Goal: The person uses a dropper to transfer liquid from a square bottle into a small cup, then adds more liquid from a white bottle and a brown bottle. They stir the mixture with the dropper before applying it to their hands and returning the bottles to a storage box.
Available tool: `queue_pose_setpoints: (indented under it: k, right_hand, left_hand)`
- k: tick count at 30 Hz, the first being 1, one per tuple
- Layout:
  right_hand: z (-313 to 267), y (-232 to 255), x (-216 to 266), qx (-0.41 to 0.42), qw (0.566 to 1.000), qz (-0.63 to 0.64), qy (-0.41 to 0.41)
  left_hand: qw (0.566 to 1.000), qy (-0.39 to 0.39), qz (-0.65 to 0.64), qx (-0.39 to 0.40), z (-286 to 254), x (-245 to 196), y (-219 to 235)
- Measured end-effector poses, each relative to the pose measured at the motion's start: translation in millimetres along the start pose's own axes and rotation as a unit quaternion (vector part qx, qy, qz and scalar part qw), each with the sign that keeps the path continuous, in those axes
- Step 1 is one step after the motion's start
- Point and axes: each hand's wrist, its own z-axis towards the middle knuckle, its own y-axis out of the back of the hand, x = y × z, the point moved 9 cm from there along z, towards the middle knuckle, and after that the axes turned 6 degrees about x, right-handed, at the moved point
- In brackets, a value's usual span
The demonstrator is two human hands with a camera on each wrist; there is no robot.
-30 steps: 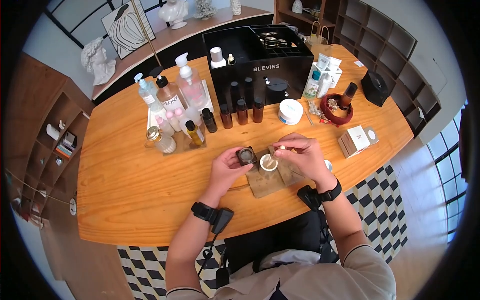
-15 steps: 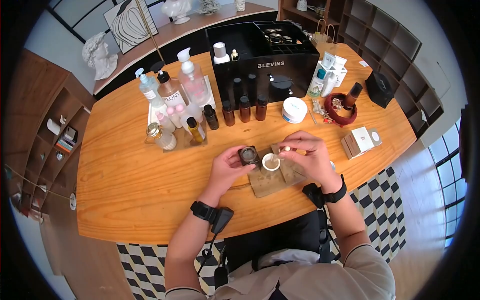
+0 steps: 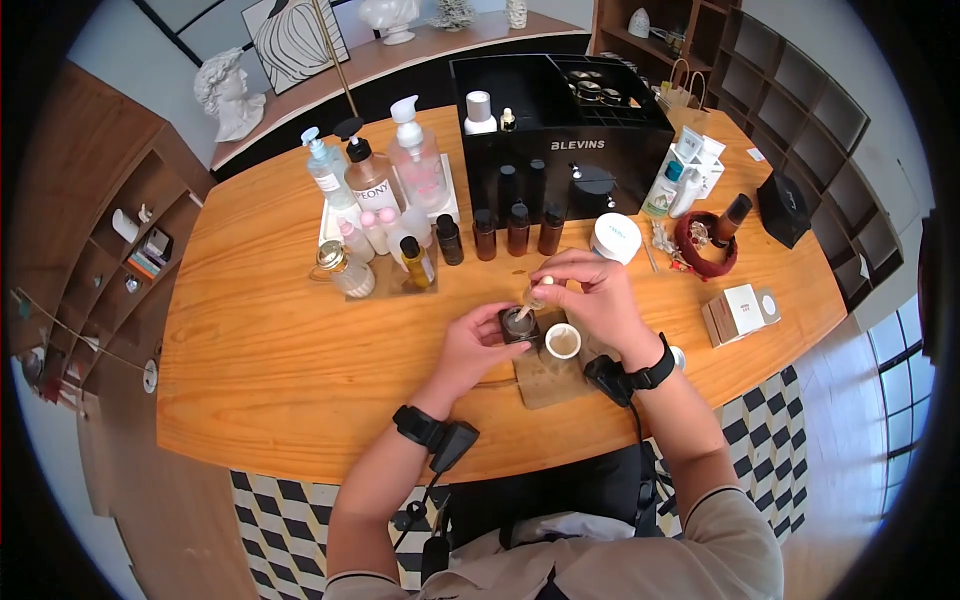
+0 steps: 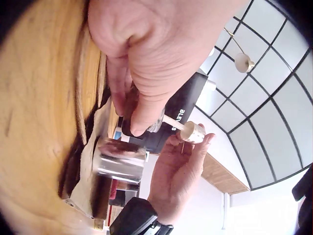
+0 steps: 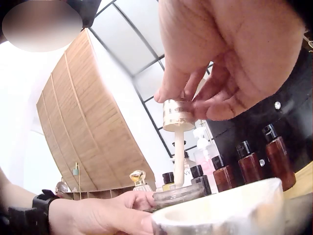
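My left hand (image 3: 468,345) grips a small dark square glass jar (image 3: 514,330) with an uncapped round mouth. Between thumb and fingers, my right hand (image 3: 595,300) pinches a dropper (image 5: 179,152) by its gold-collared cap. Its tube looks cream-coloured inside and points down, the tip right at the jar's mouth in the right wrist view. Close beside the jar stands a small white-rimmed cup (image 5: 244,213), shiny silver outside, with pale beige liquid in it. The cup rests on a brown sheet (image 3: 548,390); in the left wrist view my thumb covers part of the jar.
Several dark brown bottles (image 3: 518,232) line up before a black organizer box (image 3: 560,150). Pump bottles (image 3: 372,185) and small bottles stand at the left. To the right are a white lidded tub (image 3: 616,238), a dark red ring-shaped holder (image 3: 708,268) and a small white box (image 3: 738,316).
My right hand has carried the dropper leftward from over the white-rimmed cup to the dark jar's mouth. My left hand still grips the jar. The head view has shifted slightly.
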Motion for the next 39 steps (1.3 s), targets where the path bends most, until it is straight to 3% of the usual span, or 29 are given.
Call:
queue_pose_setpoints:
  k: [14, 25, 31, 39]
  right_hand:
    - [-10.6, -0.7, -14.7, -0.020, 1.000, -0.015, 0.003]
    - [-13.1, -3.0, -2.0, -0.012, 0.993, -0.099, 0.060]
    - [-18.5, 6.7, -12.9, -0.050, 0.998, -0.015, 0.022]
    - [-21.9, 10.5, -15.4, -0.048, 0.998, -0.019, 0.018]
  left_hand:
    - [1.000, 0.001, -0.005, -0.004, -1.1, 5.3, 1.4]
    - [1.000, 0.010, 0.004, 0.001, -1.8, 0.6, -1.1]
    - [1.000, 0.018, 0.007, 0.000, -2.5, 3.4, -1.2]
    - [0.999, 0.021, 0.025, 0.001, -3.4, 1.4, -1.4]
